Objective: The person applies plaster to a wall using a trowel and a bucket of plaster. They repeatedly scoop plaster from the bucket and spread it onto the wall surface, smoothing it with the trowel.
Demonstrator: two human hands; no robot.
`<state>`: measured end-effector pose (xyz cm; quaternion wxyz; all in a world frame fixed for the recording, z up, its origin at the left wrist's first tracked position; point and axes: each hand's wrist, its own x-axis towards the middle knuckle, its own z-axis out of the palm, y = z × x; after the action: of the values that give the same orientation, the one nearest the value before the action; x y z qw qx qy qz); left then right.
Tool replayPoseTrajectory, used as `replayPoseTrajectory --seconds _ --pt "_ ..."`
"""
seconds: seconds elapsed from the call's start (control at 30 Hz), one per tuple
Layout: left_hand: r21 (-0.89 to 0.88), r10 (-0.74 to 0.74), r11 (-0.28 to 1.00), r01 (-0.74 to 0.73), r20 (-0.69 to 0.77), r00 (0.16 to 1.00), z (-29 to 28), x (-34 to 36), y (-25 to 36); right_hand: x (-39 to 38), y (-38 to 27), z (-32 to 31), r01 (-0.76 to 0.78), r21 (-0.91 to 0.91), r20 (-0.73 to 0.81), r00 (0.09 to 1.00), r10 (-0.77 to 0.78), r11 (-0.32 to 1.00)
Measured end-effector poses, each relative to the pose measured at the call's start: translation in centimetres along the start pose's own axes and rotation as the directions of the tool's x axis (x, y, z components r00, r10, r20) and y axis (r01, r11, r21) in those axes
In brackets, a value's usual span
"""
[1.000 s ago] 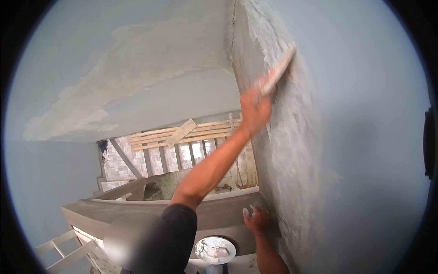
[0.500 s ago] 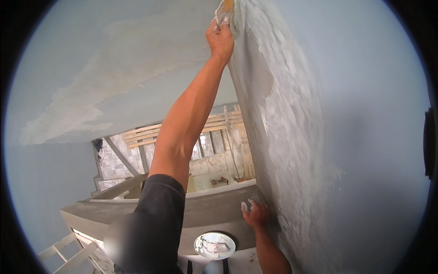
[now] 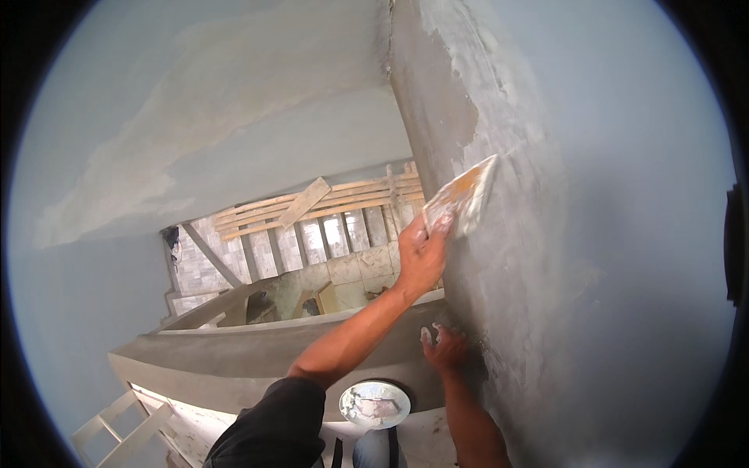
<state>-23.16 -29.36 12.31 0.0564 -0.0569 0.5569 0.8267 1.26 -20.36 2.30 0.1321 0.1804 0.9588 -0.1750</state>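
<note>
My left hand (image 3: 422, 253) grips a flat putty spreader (image 3: 462, 195) smeared with white plaster, an orange patch showing on its face. The blade lies against or very near the wall (image 3: 499, 257), where a pale wet coat meets bare grey render. Lower down, my right hand (image 3: 446, 348) rests by the grey ledge (image 3: 367, 355) close to the wall, its whitened thumb and finger apart and nothing visible in them. Below it stands a round bucket (image 3: 343, 405) of white plaster, with a flat pinkish piece (image 3: 385, 409) lying in it.
Beyond the ledge is a drop to a stairwell with steps (image 3: 312, 238), wooden rails (image 3: 257, 210) and a loose board (image 3: 305, 202). A pale ladder-like frame (image 3: 125, 429) stands at lower left. On the left is a partly coated wall (image 3: 101, 296).
My left hand has brought the spreader down the wall from the top of the view. My right hand stays by the ledge. The view has shifted slightly.
</note>
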Motion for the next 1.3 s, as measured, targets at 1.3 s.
replayPoseTrajectory --seconds 1.3 --pt "-0.335 -0.526 0.849 0.408 -0.48 0.702 -24.2 -28.5 12.7 3.7 -1.2 -1.7 0.131 0.034 0.043 0.99 -0.132 0.991"
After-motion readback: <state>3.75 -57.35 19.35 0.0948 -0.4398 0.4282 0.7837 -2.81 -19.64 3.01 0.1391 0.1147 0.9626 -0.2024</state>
